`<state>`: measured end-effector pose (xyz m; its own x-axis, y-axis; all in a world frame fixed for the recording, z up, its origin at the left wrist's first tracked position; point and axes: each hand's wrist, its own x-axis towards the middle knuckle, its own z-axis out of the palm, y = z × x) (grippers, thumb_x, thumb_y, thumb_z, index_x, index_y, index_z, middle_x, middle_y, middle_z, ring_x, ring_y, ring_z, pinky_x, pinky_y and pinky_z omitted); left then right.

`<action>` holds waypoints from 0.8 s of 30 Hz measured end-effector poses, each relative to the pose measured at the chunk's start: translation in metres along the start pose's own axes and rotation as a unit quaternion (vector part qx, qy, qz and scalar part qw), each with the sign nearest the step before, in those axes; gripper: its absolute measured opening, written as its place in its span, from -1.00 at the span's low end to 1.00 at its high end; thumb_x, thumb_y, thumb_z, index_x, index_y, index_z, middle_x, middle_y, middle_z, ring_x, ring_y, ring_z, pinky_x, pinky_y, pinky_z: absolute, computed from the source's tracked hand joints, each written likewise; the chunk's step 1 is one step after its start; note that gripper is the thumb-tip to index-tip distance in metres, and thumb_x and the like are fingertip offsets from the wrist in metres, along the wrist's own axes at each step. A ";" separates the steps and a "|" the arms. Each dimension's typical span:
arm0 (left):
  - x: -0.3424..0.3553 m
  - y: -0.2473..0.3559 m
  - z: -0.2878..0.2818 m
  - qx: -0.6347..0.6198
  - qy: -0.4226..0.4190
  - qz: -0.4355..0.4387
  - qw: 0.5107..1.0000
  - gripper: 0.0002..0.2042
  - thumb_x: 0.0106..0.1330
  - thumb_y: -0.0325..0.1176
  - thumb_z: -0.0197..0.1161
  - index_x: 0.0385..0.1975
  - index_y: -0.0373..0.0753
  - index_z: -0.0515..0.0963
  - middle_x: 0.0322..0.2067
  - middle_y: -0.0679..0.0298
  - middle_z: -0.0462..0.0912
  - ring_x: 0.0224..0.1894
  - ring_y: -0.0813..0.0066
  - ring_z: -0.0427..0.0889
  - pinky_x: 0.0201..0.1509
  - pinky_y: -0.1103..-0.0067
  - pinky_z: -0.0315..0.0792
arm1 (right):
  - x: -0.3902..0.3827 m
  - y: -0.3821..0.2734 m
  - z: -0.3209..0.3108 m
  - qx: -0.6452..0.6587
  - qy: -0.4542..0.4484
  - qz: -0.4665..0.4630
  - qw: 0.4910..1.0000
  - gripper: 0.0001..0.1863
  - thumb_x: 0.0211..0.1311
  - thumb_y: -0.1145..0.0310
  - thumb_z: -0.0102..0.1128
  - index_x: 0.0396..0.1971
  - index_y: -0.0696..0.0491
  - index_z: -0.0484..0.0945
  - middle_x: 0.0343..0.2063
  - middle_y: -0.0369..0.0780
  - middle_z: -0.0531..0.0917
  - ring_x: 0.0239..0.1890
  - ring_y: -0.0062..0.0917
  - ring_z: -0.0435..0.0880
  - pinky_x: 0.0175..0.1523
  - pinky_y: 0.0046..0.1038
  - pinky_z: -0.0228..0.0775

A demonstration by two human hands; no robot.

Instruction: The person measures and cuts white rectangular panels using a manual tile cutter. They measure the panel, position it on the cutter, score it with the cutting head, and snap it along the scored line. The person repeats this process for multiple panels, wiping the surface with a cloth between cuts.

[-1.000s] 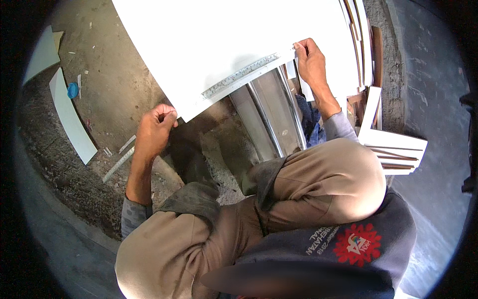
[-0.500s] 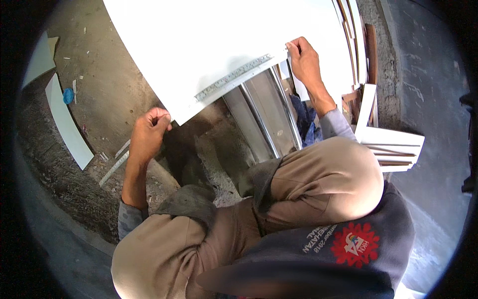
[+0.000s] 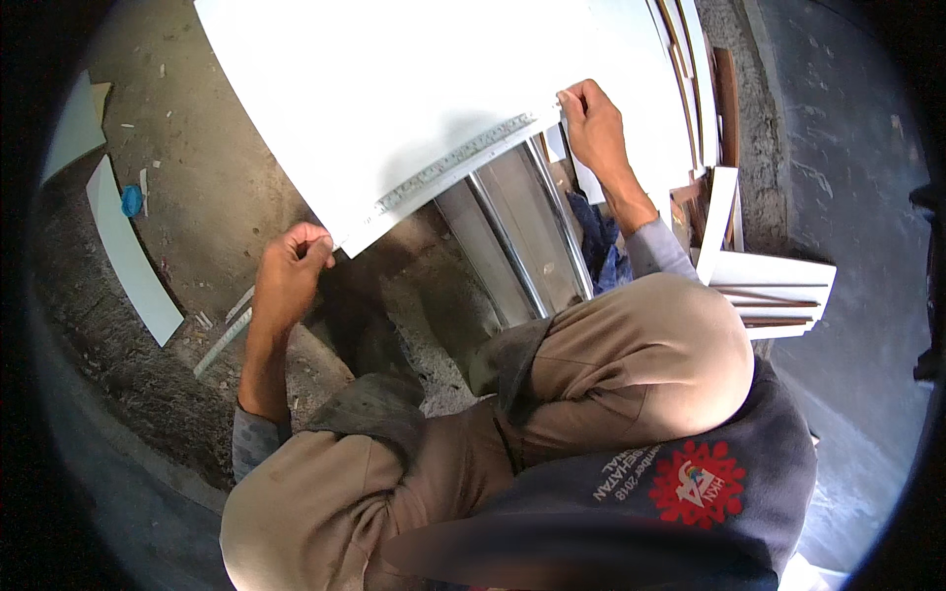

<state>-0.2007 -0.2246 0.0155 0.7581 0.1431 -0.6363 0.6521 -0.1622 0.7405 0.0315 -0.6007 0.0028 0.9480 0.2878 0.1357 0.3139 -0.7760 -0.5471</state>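
A large white board (image 3: 394, 89) stretches away from me, its near edge raised over my shins and running up to the right. Along that edge lies a narrow grey patterned strip (image 3: 458, 158). At the board's near left corner, my left hand (image 3: 291, 271) is closed in a pinch of thumb and fingers. My right hand (image 3: 596, 128) pinches likewise at the right end of the same edge. Whether the fingertips grip the board itself or the ends of the strip is too small to tell. Two shiny metal bars (image 3: 505, 241) show beneath the edge.
A curved white offcut (image 3: 133, 256) and a blue round object (image 3: 131, 201) lie on the floor at left. A pale strip with markings (image 3: 225, 343) is beside my left forearm. White panels (image 3: 774, 286) are stacked at right, near dark blue cloth (image 3: 603, 241).
My right hand has shifted slightly left and down, my left hand slightly down. The board's near edge has moved a little with them; both pinches stay closed.
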 end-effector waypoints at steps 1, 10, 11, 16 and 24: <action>0.000 0.001 0.000 0.008 0.005 -0.008 1.000 -0.84 0.43 -0.38 0.24 -0.33 -0.34 0.65 -0.50 0.41 0.61 -0.44 0.69 0.45 -0.32 0.61 0.32 | 0.001 -0.001 0.000 -0.007 -0.011 0.041 0.999 -0.74 0.48 0.27 0.20 -0.30 0.18 0.57 -0.47 -0.10 0.63 -0.42 -0.43 0.57 -0.20 -0.37 0.46; 0.002 0.000 -0.002 0.003 0.002 0.015 1.000 -0.84 0.45 -0.38 0.23 -0.33 -0.33 0.66 -0.51 0.43 0.59 -0.45 0.73 0.42 -0.34 0.62 0.29 | -0.004 -0.003 0.000 -0.031 -0.020 0.102 0.994 -0.74 0.49 0.29 0.13 -0.30 0.21 0.53 -0.40 0.03 0.66 -0.34 -0.09 0.65 -0.16 -0.19 0.47; 0.002 -0.001 -0.002 0.012 0.014 0.023 1.000 -0.84 0.45 -0.38 0.23 -0.33 -0.33 0.66 -0.51 0.43 0.59 -0.45 0.73 0.41 -0.34 0.62 0.28 | -0.003 -0.001 0.002 -0.011 -0.003 0.057 0.998 -0.73 0.50 0.27 0.15 -0.29 0.21 0.53 -0.42 0.00 0.65 -0.39 -0.20 0.61 -0.19 -0.26 0.47; 0.001 0.001 0.000 -0.006 -0.001 0.000 1.000 -0.84 0.44 -0.38 0.24 -0.30 -0.33 0.66 -0.49 0.43 0.61 -0.43 0.71 0.45 -0.30 0.61 0.32 | -0.011 0.007 0.000 -0.009 -0.014 0.051 0.999 -0.69 0.51 0.22 0.18 -0.29 0.21 0.53 -0.46 -0.06 0.62 -0.42 -0.41 0.56 -0.23 -0.37 0.45; -0.040 0.014 -0.017 0.014 -0.022 0.047 0.999 -0.89 0.47 -0.43 0.20 -0.29 -0.30 0.61 -0.49 0.45 0.57 -0.42 0.70 0.43 -0.31 0.62 0.32 | -0.029 0.003 -0.050 0.223 0.037 0.234 0.946 -0.50 0.66 0.02 -0.14 0.07 0.15 0.60 -0.44 -0.39 0.52 -0.35 -0.70 0.46 -0.29 -0.60 0.30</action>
<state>-0.2223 -0.2164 0.0551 0.8146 0.0827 -0.5741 0.5779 -0.1994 0.7914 0.0072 -0.6393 0.0385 0.9838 -0.0812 -0.1597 -0.1789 -0.4909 -0.8526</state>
